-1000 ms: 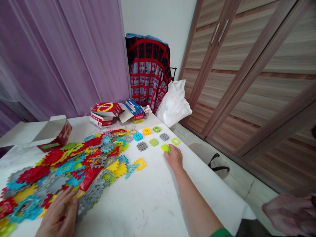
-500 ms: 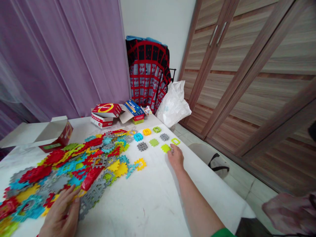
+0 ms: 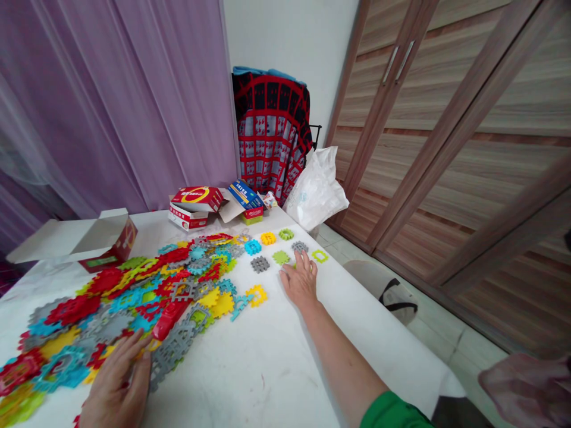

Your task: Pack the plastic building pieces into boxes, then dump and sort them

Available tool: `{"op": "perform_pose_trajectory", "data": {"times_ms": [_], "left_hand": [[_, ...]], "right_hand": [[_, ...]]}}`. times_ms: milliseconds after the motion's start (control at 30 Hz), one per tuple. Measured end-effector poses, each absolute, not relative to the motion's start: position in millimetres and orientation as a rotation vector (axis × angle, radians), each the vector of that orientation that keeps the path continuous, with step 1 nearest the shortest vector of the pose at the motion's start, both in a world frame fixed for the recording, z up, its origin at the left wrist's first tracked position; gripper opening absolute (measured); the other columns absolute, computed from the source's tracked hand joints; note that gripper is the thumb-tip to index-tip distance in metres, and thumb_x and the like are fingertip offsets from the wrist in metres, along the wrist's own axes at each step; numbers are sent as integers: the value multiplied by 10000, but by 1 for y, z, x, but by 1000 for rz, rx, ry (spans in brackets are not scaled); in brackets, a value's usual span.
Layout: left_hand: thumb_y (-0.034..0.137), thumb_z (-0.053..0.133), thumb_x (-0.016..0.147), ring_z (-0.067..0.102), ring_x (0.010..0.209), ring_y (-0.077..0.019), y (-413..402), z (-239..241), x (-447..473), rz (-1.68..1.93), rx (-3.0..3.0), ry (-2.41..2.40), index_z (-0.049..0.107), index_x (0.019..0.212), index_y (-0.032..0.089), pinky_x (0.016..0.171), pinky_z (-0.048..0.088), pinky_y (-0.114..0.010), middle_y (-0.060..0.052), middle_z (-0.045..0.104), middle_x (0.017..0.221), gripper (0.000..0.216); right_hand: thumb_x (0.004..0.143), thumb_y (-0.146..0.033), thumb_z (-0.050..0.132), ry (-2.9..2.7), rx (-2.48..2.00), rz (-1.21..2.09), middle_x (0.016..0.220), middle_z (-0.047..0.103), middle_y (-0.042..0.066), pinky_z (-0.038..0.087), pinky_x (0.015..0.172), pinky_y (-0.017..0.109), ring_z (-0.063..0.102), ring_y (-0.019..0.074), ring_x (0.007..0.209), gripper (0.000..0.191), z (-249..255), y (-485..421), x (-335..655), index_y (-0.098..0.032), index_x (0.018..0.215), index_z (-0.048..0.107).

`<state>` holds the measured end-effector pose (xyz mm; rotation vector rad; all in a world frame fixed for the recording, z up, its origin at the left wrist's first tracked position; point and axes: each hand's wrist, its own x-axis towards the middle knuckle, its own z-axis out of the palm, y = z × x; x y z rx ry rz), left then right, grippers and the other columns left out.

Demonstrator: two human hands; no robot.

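Note:
A big heap of coloured toothed plastic tiles point(image 3: 134, 303) covers the left of the white table point(image 3: 250, 374). To its right several single tiles lie in rows: blue point(image 3: 253, 246), yellow point(image 3: 268, 238), green ring point(image 3: 286, 234), grey point(image 3: 260, 264), green point(image 3: 281, 257), grey point(image 3: 300, 246) and a lime frame point(image 3: 320, 256). My right hand point(image 3: 300, 282) lies flat among these, fingers spread, covering a lime tile. My left hand point(image 3: 118, 389) rests flat on the near edge of the heap, fingers touching grey pieces.
An open red carton point(image 3: 100, 241) sits at the table's back left; red and blue boxes point(image 3: 209, 202) stand at the back. A white plastic bag point(image 3: 316, 190) and red-black cloth point(image 3: 272, 134) are beyond. Wooden wardrobe doors point(image 3: 446, 137) fill the right; floor lies below the table's right edge.
My right hand has let go of the lime tile it pinched, slid a little left and spread flat over it. My left hand stays on the heap's edge.

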<state>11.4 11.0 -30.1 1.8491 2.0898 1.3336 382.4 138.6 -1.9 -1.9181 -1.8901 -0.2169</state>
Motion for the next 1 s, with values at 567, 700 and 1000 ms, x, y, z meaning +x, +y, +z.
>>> {"op": "perform_pose_trajectory", "data": {"times_ms": [567, 700, 1000], "left_hand": [[499, 445, 876, 511, 1317, -311, 13, -36, 6, 1327, 1959, 2083, 653, 1134, 247, 1124, 390, -574, -102, 673, 1226, 416], [473, 444, 881, 562, 1258, -295, 14, -33, 8, 1367, 2019, 2098, 667, 1073, 257, 1087, 441, -544, -92, 683, 1205, 366], [479, 462, 866, 559, 1260, -287, 13, -32, 8, 1370, 1963, 2096, 673, 1059, 257, 1113, 415, -522, -81, 690, 1204, 362]], "right_hand": [[914, -232, 520, -2012, -1675, -127, 1089, 702, 77, 397, 881, 309, 602, 199, 999, 203, 1, 131, 358, -218, 931, 722], [910, -202, 504, -2117, -1639, 68, 868, 725, 22, 400, 721, 231, 640, 148, 814, 199, 1, 121, 343, -223, 864, 697], [896, -219, 502, -2042, -1621, 239, 883, 752, -16, 412, 723, 194, 662, 130, 810, 203, -3, 118, 344, -250, 851, 698]]}}
